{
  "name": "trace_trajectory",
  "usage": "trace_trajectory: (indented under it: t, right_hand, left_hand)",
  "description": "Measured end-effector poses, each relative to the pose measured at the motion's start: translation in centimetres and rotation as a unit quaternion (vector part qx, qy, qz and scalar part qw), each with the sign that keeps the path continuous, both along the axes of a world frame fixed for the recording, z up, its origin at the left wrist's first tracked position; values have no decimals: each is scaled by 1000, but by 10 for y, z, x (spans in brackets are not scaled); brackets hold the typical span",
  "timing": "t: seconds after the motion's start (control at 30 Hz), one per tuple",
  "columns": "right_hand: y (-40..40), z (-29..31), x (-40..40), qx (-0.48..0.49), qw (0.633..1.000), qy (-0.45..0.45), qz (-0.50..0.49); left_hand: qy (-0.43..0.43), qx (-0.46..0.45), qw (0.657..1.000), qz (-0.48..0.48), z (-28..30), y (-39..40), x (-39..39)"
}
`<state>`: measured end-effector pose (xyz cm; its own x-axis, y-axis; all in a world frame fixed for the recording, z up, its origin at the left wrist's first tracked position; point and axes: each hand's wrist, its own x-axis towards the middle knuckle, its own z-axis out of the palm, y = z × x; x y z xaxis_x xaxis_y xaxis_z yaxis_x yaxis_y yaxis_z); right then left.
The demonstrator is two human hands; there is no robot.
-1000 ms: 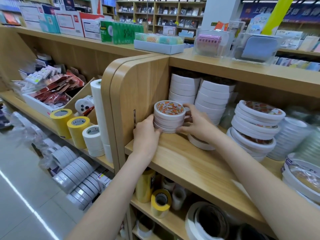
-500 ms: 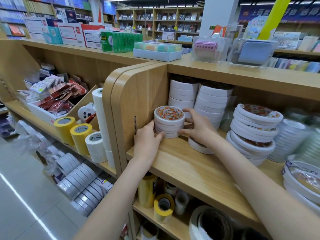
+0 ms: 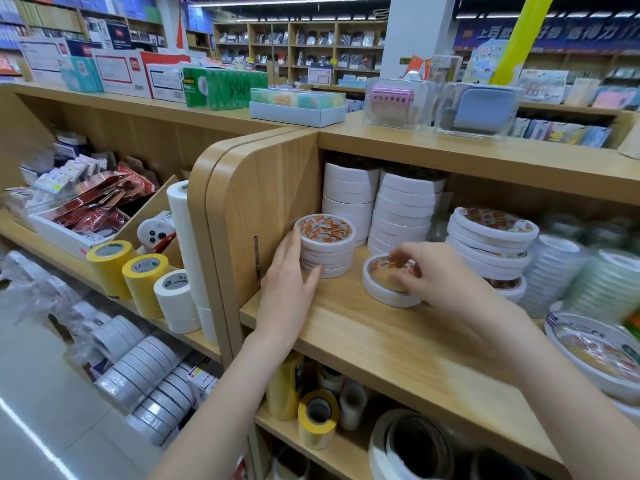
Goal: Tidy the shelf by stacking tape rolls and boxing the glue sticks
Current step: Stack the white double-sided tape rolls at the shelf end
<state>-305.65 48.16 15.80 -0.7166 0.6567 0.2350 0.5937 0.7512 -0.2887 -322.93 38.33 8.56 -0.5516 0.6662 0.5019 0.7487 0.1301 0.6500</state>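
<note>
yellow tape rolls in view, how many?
4. Two stand side by side on the left shelf; two on the lower shelf, one upright, one in front. More may be hidden.

The right hand (image 3: pixel 446 275) is motion-blurred, so its fingers' hold on the flat tape roll (image 3: pixel 388 289) at 12 o'clock of it cannot be told. At 3 o'clock, the clear rolls (image 3: pixel 568 268) smear together. The wrapped roll (image 3: pixel 595 355) is cut by the right edge.

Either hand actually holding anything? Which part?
Left hand rests open against the side of the small tape stack. Right hand is blurred over the loose tape roll; grip cannot be told.
</note>
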Motion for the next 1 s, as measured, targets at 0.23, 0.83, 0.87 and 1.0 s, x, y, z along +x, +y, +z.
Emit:
trace_trajectory:
  t: [0.23, 0.83, 0.87, 1.0]
  right_hand:
    - [-11, -27, 9, 72, 988, -131, -36]
    - [1, 8, -69, 39, 989, 116, 77]
    - [1, 4, -66, 22, 987, 142, 74]
    - [2, -12, -65, -81, 973, 210, 49]
  left_hand:
    - [-19, -47, 998, -25, 0, 2, -2]
    - [-49, 83, 995, -25, 1, -2, -4]
    - [-46, 84, 995, -24, 1, -1, -5]
    - [-43, 99, 994, -6, -2, 1, -5]
